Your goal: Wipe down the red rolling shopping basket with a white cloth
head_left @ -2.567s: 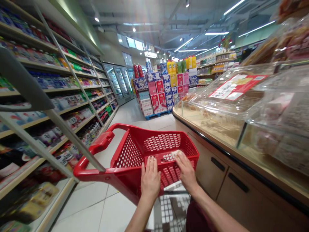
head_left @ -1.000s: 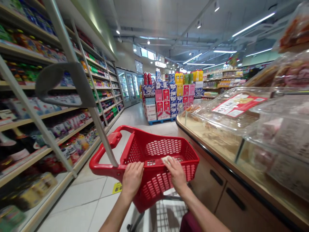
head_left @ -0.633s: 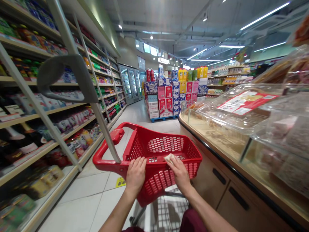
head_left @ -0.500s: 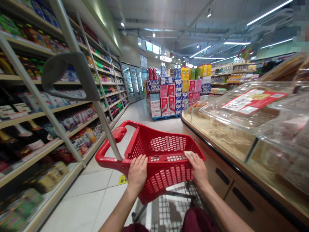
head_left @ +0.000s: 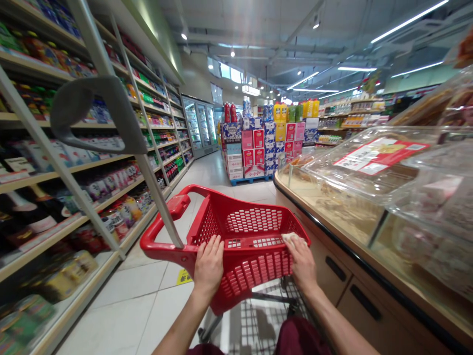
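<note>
A red plastic shopping cart stands in front of me, its basket turned sideways. My left hand is closed over the near rim, fingers hooked to the inside. Further right along that rim is my right hand, closed on a crumpled white cloth pressed against the rim near the corner. A metal pole with a grey loop handle rises from the cart's left end. The inner basket floor shows between my hands, with nothing lying on the visible part.
Drink shelves line the left side. A display counter with clear-lidded food packs runs close along the cart's right. Stacked drink cartons stand ahead on a blue pallet. Glass-door fridges are farther back.
The view has shifted slightly, so the cart and shelves sit a little further left. A bit more of the white cloth shows at my right fingers. Both hands stay on the rim.
</note>
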Tool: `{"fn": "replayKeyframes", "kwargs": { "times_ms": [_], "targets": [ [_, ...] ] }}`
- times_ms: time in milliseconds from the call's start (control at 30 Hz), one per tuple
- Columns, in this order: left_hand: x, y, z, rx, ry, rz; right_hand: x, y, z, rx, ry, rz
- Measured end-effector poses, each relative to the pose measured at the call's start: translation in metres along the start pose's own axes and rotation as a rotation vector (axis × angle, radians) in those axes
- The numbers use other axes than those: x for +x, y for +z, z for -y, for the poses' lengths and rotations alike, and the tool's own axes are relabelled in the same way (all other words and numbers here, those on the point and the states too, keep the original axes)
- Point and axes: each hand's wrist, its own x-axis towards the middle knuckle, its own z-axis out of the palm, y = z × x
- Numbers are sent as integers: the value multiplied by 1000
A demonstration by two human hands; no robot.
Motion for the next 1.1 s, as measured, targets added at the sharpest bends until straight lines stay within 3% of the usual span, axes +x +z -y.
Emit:
{"fn": "replayKeyframes", "kwargs": {
  "times_ms": [100,167,333,533,667,933,1100],
  "targets": [
    [1,-2,-1,7,5,15,-1,4,26,101,-173,6],
    [0,-3,-2,14,15,22,0,3,25,126,-180,27],
    [-2,-1,-4,15,-14,-2,5,-9,-11,143,166,30],
    [-3,2,-3,-4,2,-35,25,-26,10,450,200,71],
    [-4,1,-3,-10,-8,-44,36,-19,0,379,302,41],
    [-4,-2,-7,-24,-16,-46,30,0,-16,20,126,111],
    [-2,-2,-7,-20,-30,-25,23,-1,-20,46,-86,164]
  ]
}}
